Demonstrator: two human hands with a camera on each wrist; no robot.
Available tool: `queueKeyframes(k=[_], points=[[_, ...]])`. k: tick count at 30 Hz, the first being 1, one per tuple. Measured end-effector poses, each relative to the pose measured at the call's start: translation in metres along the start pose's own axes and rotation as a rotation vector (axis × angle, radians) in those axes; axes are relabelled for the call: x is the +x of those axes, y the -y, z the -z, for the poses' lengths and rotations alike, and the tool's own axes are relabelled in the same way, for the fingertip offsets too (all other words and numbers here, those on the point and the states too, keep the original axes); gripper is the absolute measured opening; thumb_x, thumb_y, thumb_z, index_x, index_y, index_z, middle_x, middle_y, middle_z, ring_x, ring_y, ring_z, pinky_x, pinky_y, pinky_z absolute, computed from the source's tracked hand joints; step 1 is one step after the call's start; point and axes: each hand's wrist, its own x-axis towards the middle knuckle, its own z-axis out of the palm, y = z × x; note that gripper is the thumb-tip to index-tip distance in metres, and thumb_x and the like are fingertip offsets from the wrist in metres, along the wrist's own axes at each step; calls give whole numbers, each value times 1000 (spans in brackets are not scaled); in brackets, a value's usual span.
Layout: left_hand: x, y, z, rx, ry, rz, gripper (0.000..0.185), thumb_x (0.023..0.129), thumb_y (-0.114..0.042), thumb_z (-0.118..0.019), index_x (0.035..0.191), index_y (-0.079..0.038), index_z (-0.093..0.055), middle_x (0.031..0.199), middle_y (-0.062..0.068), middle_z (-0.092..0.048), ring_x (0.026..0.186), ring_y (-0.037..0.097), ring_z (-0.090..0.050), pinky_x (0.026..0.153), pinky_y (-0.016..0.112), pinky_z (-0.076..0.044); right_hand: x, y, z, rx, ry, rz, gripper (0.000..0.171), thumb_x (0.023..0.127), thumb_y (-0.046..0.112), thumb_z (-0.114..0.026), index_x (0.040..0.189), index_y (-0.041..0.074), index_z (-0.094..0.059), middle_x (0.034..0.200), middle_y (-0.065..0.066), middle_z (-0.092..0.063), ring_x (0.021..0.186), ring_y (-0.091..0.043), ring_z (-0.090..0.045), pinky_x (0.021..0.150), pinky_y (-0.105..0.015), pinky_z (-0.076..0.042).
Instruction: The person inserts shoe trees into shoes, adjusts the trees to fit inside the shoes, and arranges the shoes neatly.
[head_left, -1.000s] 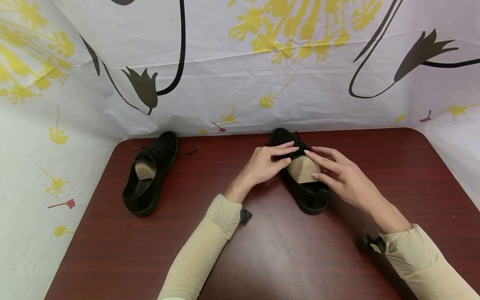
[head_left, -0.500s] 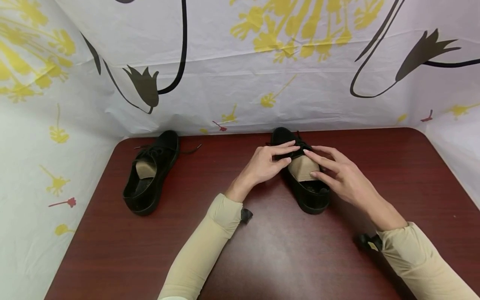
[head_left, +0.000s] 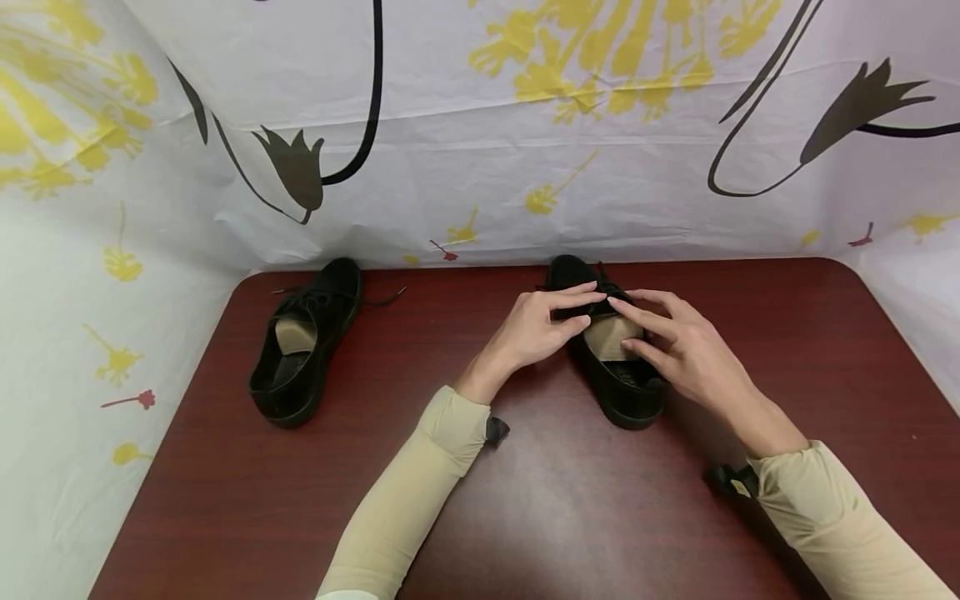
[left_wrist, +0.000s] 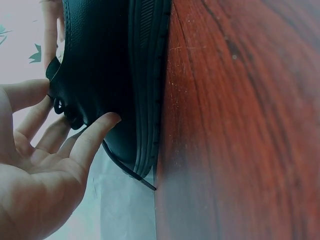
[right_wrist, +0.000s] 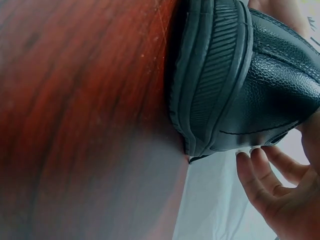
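Observation:
A black lace-up shoe [head_left: 637, 408] stands on the table with its toe toward the back wall. Across its laces, from the left, rest the nearly straight fingers of my left hand [head_left: 536, 329]; the thumb lies by the opening. On the other side my right hand [head_left: 697, 350] touches the lace area, its thumb beside the tan piece [head_left: 603, 337] in the shoe's mouth. In the left wrist view, a lace loop [left_wrist: 59, 106] shows near the fingertips on the black leather. The right wrist view shows the shoe's ridged sole [right_wrist: 212, 75], flat on the table.
The matching black shoe [head_left: 326, 350] stands at the back left, its lace ends spread to both sides. The dark red wooden table [head_left: 420, 358] meets a white printed sheet [head_left: 480, 150] at the back. Small black devices [head_left: 497, 431] sit at the wrists.
Only the head view shifts slightly. Both hands keep their places on the shoe, with the right forearm drawn in a little.

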Motion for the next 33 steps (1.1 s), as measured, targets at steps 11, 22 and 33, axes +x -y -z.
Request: queueKeyframes(k=[11, 22, 33], points=[[-2, -1, 0, -8, 0, 9, 37, 99, -19, -64, 136, -21, -64, 147, -9, -51, 38, 11, -23, 44, 21, -26, 3, -1, -1, -7, 0, -9, 68, 79, 5, -83, 141, 22, -60, 135, -10, -55, 106, -21, -55, 77, -28, -38], [1, -3, -2, 25, -23, 8, 39, 96, -20, -68, 135, -21, -64, 145, -8, -53, 37, 10, -24, 45, 20, -28, 8, -5, -5, -5, -39, -6, 70, 76, 6, -86, 140, 20, -60, 129, -8, -60, 92, -16, -55, 72, -23, -38], [2, -3, -4, 48, -74, 13, 40, 94, -21, -72, 133, -19, -67, 141, -7, -57, 45, 8, -28, 54, 20, -35, 10, -7, 1, 29, -1, -50, 82, 79, 7, -85, 149, 26, -48, 122, -1, -61, 84, -10, -54, 61, -14, -39]])
